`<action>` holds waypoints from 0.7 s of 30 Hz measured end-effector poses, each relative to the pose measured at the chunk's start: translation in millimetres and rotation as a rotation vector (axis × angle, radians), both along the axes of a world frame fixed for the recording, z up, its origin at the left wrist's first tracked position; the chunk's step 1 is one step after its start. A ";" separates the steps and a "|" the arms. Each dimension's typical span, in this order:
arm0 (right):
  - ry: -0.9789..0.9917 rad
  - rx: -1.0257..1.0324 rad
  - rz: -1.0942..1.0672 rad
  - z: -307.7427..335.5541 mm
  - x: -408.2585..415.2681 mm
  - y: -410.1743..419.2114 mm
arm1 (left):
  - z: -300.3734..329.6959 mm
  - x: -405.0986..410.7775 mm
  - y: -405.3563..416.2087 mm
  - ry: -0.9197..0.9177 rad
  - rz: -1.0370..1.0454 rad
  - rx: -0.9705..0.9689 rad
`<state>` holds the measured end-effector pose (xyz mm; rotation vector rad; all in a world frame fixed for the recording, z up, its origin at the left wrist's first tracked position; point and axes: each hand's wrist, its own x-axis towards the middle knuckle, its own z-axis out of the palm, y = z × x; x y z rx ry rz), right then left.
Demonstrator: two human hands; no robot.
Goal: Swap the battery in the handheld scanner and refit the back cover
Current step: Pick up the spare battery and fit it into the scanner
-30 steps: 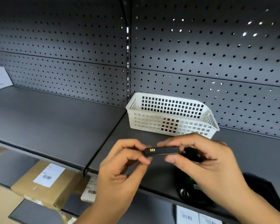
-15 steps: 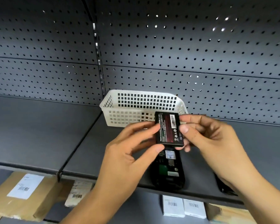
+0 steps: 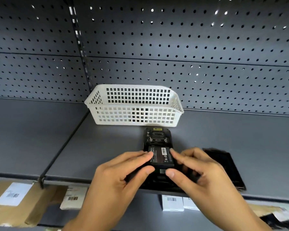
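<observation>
The black handheld scanner point(image 3: 157, 136) lies face down on the grey shelf point(image 3: 107, 147), its back open. A black battery point(image 3: 161, 157) with a printed label sits over the open bay, its near end slightly raised. My left hand point(image 3: 123, 170) pinches the battery's left edge with thumb and forefinger. My right hand point(image 3: 197, 169) pinches its right edge the same way. The black back cover point(image 3: 227, 167) lies flat on the shelf to the right of the scanner, partly behind my right hand.
A white plastic basket point(image 3: 133, 105) stands just behind the scanner, with something dark inside. A perforated grey back panel point(image 3: 190, 47) closes the rear. Below the shelf edge lie a cardboard parcel point(image 3: 12, 200) and small white boxes point(image 3: 172, 202).
Both hands have brought the battery down from in front of the basket onto the scanner's open back. Its labelled face has gone from facing me to lying nearly flat.
</observation>
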<state>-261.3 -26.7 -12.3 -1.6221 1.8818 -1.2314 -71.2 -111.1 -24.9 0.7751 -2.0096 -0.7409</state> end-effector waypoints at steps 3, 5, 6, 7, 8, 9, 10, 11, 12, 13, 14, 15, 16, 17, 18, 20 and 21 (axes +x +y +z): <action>0.077 0.038 -0.008 0.2 0.6 0.1 | 1.5 0.0 0.6 -0.035 0.002 0.011; 0.109 0.056 -0.016 -0.3 1.0 -0.8 | 2.7 -0.1 -0.6 -0.064 0.002 0.023; 0.123 0.062 -0.021 -0.6 0.9 -1.5 | 3.0 0.0 -1.1 -0.077 -0.001 0.036; 0.135 0.068 -0.027 -0.9 0.8 -2.2 | 3.6 0.2 -1.8 -0.091 -0.004 0.051; 0.144 0.076 -0.030 -0.8 0.8 -3.1 | 4.5 0.5 -2.7 -0.106 -0.007 0.063; 0.154 0.084 -0.032 -0.6 0.6 -3.9 | 5.6 0.8 -3.7 -0.125 -0.007 0.069; 0.162 0.092 -0.032 -0.3 0.4 -4.8 | 7.0 0.9 -5.2 -0.145 -0.009 0.079; 0.168 0.099 -0.029 -0.2 -0.2 -5.3 | 8.5 1.1 -6.8 -0.162 -0.010 0.094; 0.170 0.106 -0.025 0.0 -0.9 -5.7 | 10.2 1.0 -8.7 -0.176 -0.012 0.110; 0.171 0.114 -0.022 0.2 -1.5 -5.9 | 11.8 1.1 -11.0 -0.189 -0.017 0.125; 0.171 0.121 -0.020 0.7 -1.8 -5.8 | 13.4 1.1 -13.4 -0.201 -0.024 0.136; 0.173 0.126 -0.018 1.0 -1.7 -6.0 | 14.8 1.2 -15.5 -0.213 -0.034 0.145; 0.176 0.127 -0.016 1.1 -1.6 -5.7 | 16.2 1.3 -17.2 -0.222 -0.045 0.151; 0.177 0.128 -0.014 0.9 -1.6 -5.8 | 17.3 1.2 -18.7 -0.227 -0.055 0.156; 0.177 0.130 -0.013 0.8 -1.4 -5.7 | 18.2 1.3 -19.7 -0.232 -0.062 0.160; 0.171 0.135 -0.016 -0.1 -1.6 -5.5 | 19.9 1.5 -20.9 -0.246 -0.070 0.162; 0.168 0.134 -0.021 -0.7 -2.2 -5.5 | 20.3 1.7 -21.4 -0.256 -0.074 0.156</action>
